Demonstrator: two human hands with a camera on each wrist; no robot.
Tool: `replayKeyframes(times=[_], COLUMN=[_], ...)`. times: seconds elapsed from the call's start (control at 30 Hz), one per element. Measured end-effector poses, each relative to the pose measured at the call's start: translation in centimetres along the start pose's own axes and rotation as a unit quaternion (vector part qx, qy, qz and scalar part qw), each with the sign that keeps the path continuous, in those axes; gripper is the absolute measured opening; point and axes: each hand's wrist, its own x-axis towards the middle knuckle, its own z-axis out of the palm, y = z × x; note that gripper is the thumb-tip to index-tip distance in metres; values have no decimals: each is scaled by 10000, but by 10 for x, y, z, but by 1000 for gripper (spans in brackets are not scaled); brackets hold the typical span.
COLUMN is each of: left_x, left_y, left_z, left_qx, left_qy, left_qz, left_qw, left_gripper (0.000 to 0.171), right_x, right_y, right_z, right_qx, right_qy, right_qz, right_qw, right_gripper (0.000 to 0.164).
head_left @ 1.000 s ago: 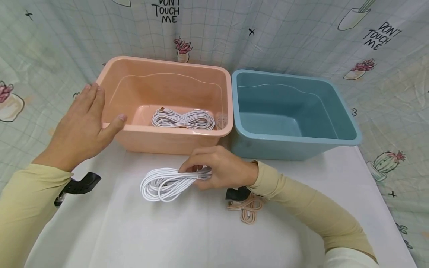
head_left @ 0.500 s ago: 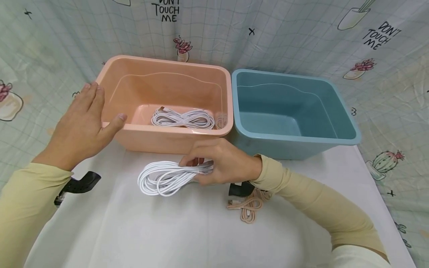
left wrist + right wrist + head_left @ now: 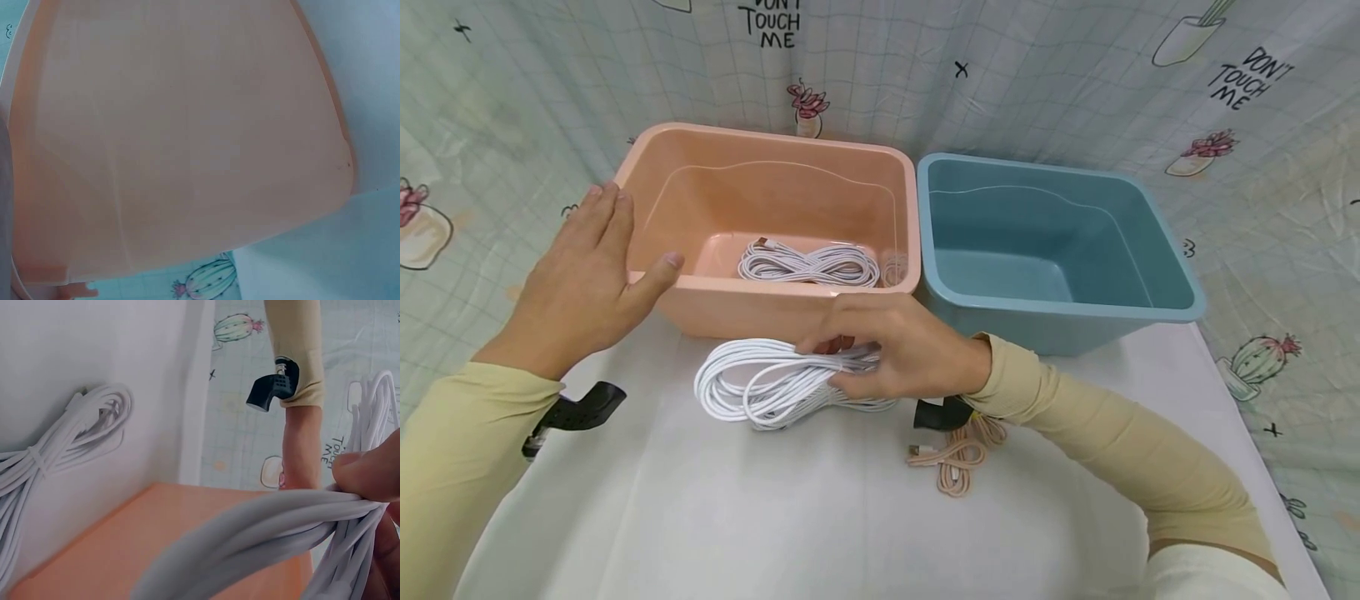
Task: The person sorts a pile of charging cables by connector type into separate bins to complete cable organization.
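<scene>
My right hand pinches a bundled white cable at its tied middle, just in front of the peach bin. In the right wrist view the thumb presses on the held bundle. Another white cable bundle lies on the table, partly hidden under the held one in the head view. My left hand rests with straight fingers on the peach bin's left rim. Inside that bin is a white cable wound in a figure eight. The left wrist view shows mainly the peach bin's side.
A blue bin stands right beside the peach one. Beige cables, with a plug showing, lie on the white table below my right wrist. Printed cloth hangs behind the bins and at both sides.
My right hand has lifted the white cable bundle away from me, toward the peach bin, uncovering another bundle beneath it. More of the beige cables shows. My left hand has stayed put.
</scene>
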Motion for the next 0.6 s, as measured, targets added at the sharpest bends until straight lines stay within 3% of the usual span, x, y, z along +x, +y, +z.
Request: replayKeyframes(times=[0.6], left_x=[0], left_y=[0], left_z=[-1], left_qx=[-52], left_qy=[48], left_qz=[10], left_qw=[10000], left_gripper=[92], right_x=[14], right_y=[-13], right_z=[-14], right_qx=[-74], right_qy=[527], right_qz=[-452], right_qw=[9976], right_gripper=[30])
